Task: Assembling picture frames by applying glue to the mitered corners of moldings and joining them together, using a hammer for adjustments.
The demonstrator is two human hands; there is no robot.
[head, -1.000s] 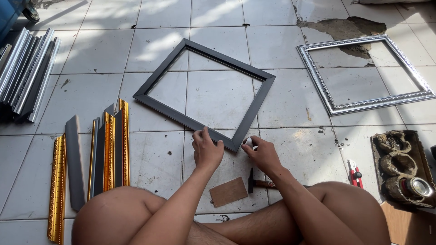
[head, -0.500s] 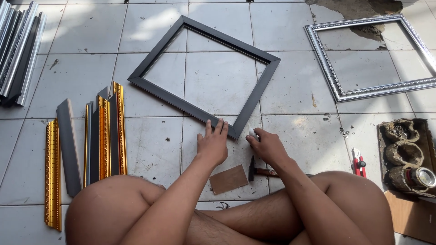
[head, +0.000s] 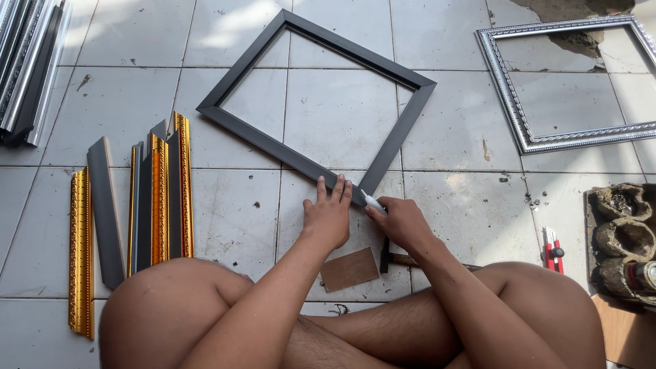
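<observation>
I see the black frame (head: pixel 316 97) lying flat on the floor (head: pixel 465 137), set like a diamond, its near corner straight ahead of my hands. My left hand (head: pixel 329 217) presses open-fingered on that corner; my right hand (head: pixel 401 223) pinches a small white tool (head: pixel 373 202) against it.

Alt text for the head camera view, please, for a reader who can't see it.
A person sitting cross-legged on a tiled floor presses the left hand on the near corner of a dark picture frame while the right hand holds a small white object to that corner. Gold and grey moulding strips lie to the left, a silver frame upper right, a red cutter at right.
</observation>
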